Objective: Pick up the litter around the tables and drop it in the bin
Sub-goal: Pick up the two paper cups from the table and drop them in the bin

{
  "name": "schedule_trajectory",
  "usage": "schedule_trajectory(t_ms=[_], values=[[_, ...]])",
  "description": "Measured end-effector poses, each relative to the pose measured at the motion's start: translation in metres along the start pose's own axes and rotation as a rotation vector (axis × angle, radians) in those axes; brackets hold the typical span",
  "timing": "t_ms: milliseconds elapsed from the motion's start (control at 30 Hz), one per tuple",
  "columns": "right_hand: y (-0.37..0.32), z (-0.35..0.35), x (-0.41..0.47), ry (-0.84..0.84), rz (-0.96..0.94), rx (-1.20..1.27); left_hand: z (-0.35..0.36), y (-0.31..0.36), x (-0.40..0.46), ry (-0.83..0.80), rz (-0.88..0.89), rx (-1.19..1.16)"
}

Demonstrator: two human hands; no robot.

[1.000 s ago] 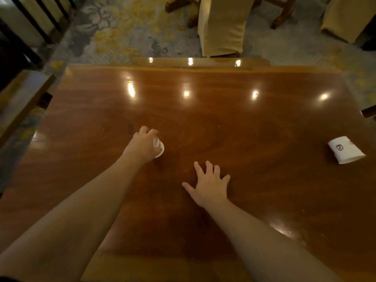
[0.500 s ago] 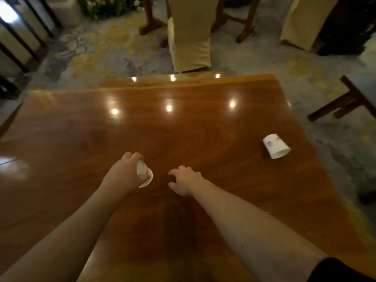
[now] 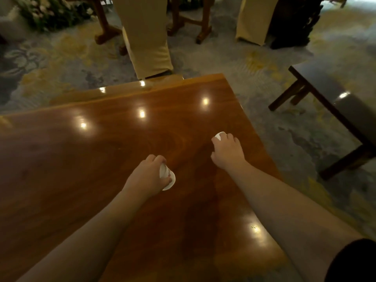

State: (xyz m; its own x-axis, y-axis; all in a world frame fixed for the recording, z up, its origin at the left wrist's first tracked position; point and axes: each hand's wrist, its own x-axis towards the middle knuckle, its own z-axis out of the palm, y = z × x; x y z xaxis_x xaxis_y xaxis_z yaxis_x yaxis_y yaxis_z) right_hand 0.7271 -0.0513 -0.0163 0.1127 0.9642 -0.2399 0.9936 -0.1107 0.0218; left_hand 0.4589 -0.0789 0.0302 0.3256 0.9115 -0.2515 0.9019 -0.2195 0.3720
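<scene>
A broad polished wooden table (image 3: 85, 159) fills the lower left of the view, its right edge running beside patterned carpet (image 3: 264, 64), with a dark bench (image 3: 333, 98) further right and cloth-covered chairs (image 3: 148, 37) beyond the far edge. No bin shows anywhere, so which way the litter must be carried cannot be told. The right hand (image 3: 227, 152) lies over a second paper cup (image 3: 219, 135) near the table's right edge, and this is the relation that matters: the cup sits directly under and just ahead of the fingers, only its white end showing past the fingertips (its body, its opening and the way its long axis lies are covered). The fingers curl down over it, but whether they have closed on it cannot be told. The left hand (image 3: 147, 176), nearer the body and well apart from the right, is wrapped around a white paper cup (image 3: 167, 178) held on its side, rim facing right, just above or on the wood, I cannot tell which.
</scene>
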Motion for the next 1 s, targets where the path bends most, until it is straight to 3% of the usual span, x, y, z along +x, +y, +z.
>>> schedule_trajectory(t_ms=[233,500,733,1000], values=[[0.012,0.017,0.023,-0.081,0.139,0.054,0.010,0.011,0.014,0.034,0.052,0.042],[0.003,0.020,0.015,0.003,0.072,0.100,-0.001,-0.014,-0.007,0.086,0.012,0.046],[-0.042,0.014,-0.039,0.026,-0.071,0.116,-0.020,-0.056,-0.051,0.124,-0.062,0.011],[-0.134,0.014,-0.150,0.043,-0.135,0.094,-0.033,-0.131,-0.163,0.139,-0.105,-0.055]])
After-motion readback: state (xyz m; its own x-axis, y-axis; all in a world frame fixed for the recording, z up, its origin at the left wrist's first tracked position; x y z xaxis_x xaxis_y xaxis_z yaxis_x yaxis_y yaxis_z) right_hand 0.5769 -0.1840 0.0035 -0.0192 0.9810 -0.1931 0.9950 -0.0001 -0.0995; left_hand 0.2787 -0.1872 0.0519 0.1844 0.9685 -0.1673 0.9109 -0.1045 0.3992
